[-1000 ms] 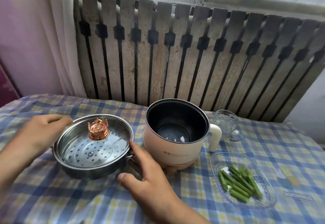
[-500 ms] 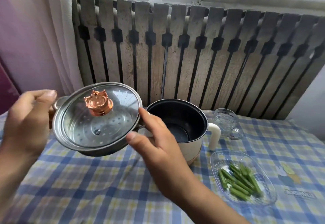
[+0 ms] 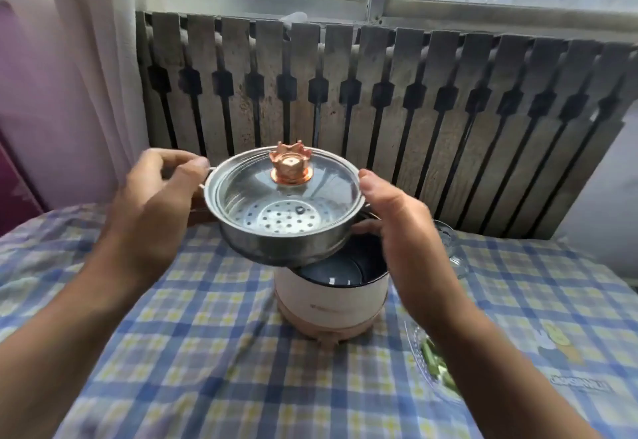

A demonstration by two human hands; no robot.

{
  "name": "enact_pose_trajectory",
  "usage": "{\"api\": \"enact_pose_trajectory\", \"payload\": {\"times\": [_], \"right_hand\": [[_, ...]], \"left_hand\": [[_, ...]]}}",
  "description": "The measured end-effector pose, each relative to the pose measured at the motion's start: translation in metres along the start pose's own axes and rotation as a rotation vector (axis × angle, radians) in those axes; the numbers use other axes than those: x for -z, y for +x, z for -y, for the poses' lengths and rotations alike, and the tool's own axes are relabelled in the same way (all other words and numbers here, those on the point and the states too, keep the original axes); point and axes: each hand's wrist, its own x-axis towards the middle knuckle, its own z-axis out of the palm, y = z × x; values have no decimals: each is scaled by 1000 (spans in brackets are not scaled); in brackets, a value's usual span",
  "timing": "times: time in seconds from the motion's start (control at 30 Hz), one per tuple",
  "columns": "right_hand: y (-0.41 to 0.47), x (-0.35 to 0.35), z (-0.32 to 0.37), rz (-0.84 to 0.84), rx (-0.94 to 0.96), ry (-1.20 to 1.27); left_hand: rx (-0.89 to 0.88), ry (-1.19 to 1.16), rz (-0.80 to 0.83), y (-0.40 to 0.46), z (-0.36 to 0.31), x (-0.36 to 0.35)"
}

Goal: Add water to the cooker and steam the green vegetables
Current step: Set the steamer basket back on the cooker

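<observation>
A steel steamer basket (image 3: 276,243) with a perforated floor hangs in the air, tilted slightly, just above and left of the cream electric cooker (image 3: 331,300). A glass lid (image 3: 310,186) with a copper crown knob (image 3: 291,166) sits on the steamer. My left hand (image 3: 152,207) grips its left handle and my right hand (image 3: 400,221) grips its right handle. The cooker's dark inner pot is partly hidden under the steamer. Green vegetable pieces (image 3: 436,366) lie in a clear dish (image 3: 419,359) at the right, mostly hidden behind my right forearm.
A glass cup (image 3: 450,245) stands behind my right hand, beside the cooker. A blue and yellow checked cloth (image 3: 207,352) covers the table. A slatted wooden radiator cover (image 3: 414,110) and a window close off the far side. A curtain hangs at the left.
Both hands have lifted the lidded steamer off the table at the left and carried it right, over the cooker. The camera has tilted and moved closer.
</observation>
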Motion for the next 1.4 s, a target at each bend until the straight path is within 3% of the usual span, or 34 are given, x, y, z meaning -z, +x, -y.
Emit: {"api": "enact_pose_trajectory", "payload": {"times": [0.2,0.8,1.1,1.23,1.3,1.4], "right_hand": [[9,32,-15,-8,71,85],[-6,43,-48,-106,-65,115],[-12,39,-47,-195,-182,-51],[-12,40,-45,-195,-186,-125],[-10,42,-44,-204,-192,-182],[-4,53,-46,-253,-248,-247]], "left_hand": [[35,-7,100,0,2,-34],[110,-7,172,-27,27,-57],[91,118,173,-35,23,-54],[166,93,210,-33,12,-54],[177,164,226,-30,6,-53],[53,398,158,-27,-3,-51]]}}
